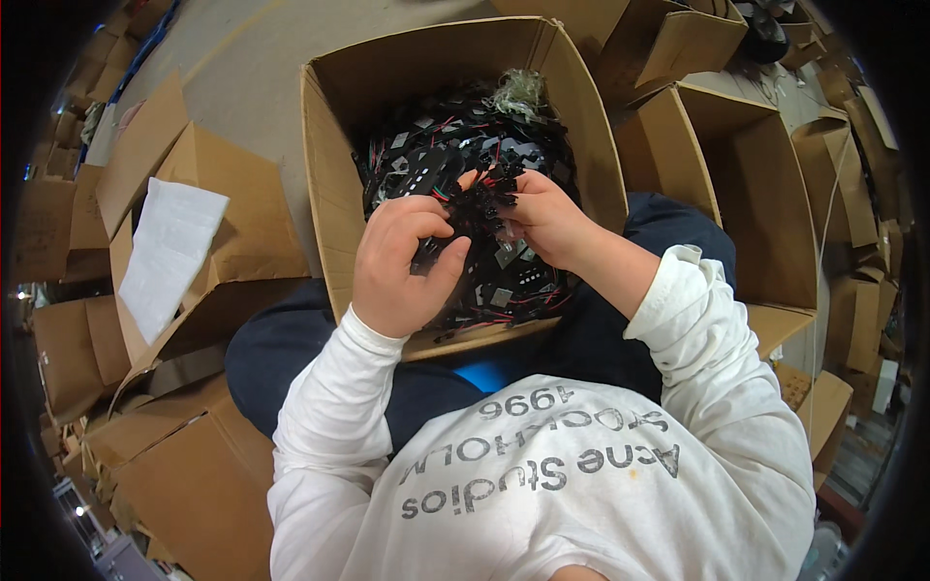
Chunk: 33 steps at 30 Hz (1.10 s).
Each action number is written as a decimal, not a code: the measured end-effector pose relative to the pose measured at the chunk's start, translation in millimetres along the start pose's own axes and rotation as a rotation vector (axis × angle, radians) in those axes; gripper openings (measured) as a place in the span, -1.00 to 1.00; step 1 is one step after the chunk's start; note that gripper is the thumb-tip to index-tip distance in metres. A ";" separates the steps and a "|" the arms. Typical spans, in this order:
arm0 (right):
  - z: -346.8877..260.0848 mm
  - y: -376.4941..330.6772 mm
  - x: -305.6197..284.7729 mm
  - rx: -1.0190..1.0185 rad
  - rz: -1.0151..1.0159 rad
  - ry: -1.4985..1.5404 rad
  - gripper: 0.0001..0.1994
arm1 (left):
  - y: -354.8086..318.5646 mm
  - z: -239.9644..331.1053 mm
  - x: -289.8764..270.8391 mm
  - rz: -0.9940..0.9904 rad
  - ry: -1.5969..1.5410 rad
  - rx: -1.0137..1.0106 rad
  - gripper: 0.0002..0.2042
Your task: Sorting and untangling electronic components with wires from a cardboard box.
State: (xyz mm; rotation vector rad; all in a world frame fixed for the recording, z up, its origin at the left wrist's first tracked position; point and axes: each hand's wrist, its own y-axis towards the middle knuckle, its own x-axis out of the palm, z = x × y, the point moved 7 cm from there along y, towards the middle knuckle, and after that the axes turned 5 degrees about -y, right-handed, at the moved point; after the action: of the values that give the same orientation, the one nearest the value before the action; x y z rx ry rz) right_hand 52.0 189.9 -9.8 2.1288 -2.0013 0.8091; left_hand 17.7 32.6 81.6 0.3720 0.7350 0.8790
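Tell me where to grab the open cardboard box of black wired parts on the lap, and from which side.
Probably grip the brown cardboard box by its two long side walls, one hand on each from outside. The top is open, the flaps look floppy, and the tangled black wired parts inside offer no firm hold.

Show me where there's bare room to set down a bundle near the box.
Bare floor lies left of the open box, and the brown box to the right looks empty inside. It's crowded inside the open box: black wired parts fill it under both hands.
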 end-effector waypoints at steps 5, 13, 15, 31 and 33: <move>0.9 -1.4 -1.2 0.014 0.019 -0.028 -0.72 | -2.8 9.3 11.1 0.021 0.149 0.032 -0.68; -0.5 6.5 -2.2 0.026 0.020 -0.003 -0.76 | -0.8 -3.2 11.8 0.047 0.191 0.026 -0.72; -4.4 7.9 0.0 0.042 0.006 -0.016 -0.76 | -1.0 -8.6 9.9 0.052 0.178 0.010 -0.73; 1.3 2.6 10.1 -0.015 -0.064 -0.118 -0.76 | -6.9 -2.0 6.6 0.051 -0.041 0.065 -0.46; -2.9 -0.9 15.2 -0.010 -0.101 -0.081 -0.76 | -10.1 0.0 7.3 0.052 -0.057 0.067 -0.45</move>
State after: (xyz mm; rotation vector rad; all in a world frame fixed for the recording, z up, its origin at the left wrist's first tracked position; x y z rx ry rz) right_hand 51.8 177.7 -0.3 2.2699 -1.9121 0.7070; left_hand 26.4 32.5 72.6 0.4759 0.7056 0.8910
